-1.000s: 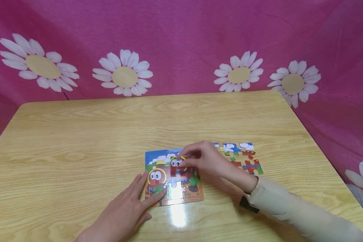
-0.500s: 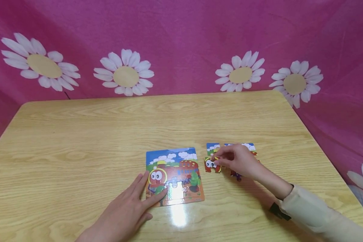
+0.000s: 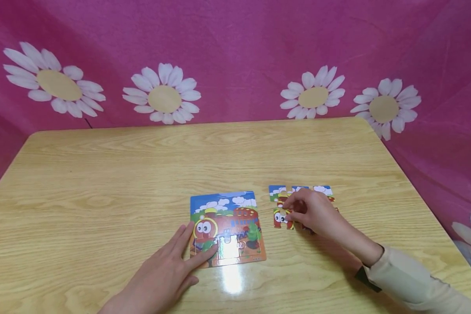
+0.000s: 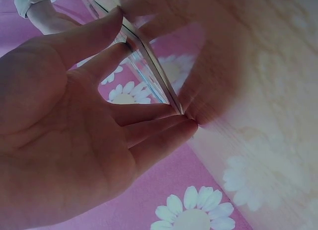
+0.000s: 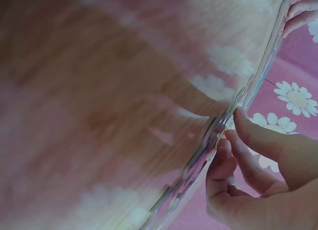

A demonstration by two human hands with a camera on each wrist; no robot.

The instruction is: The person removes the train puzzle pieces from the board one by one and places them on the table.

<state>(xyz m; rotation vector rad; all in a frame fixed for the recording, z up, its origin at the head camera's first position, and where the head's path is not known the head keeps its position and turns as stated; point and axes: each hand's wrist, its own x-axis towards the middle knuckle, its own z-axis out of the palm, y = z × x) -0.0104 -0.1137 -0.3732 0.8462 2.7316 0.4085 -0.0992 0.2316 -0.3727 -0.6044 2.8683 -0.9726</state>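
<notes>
My left hand lies at the lower left of a train puzzle board. One finger rests along the board's left edge and another reaches over its lower part, the fingers nearly straight. In the left wrist view the fingers touch the board's thin edge. To the right of the board, my right hand pinches a red puzzle piece with a big-eyed face, low over the table. Other pieces lie around it, partly hidden by this hand. In the right wrist view the thumb and a fingertip are right at the row of pieces.
A blue-and-white puzzle piece and a cloud piece lie in the loose group's far row. The wood-grain table is glossy and reflects light. Behind it hangs a pink cloth with white daisies.
The right hand has carried the face piece from above the board to the loose pieces on the right, then shifted it slightly right and nearer. The left hand has stayed on the board.
</notes>
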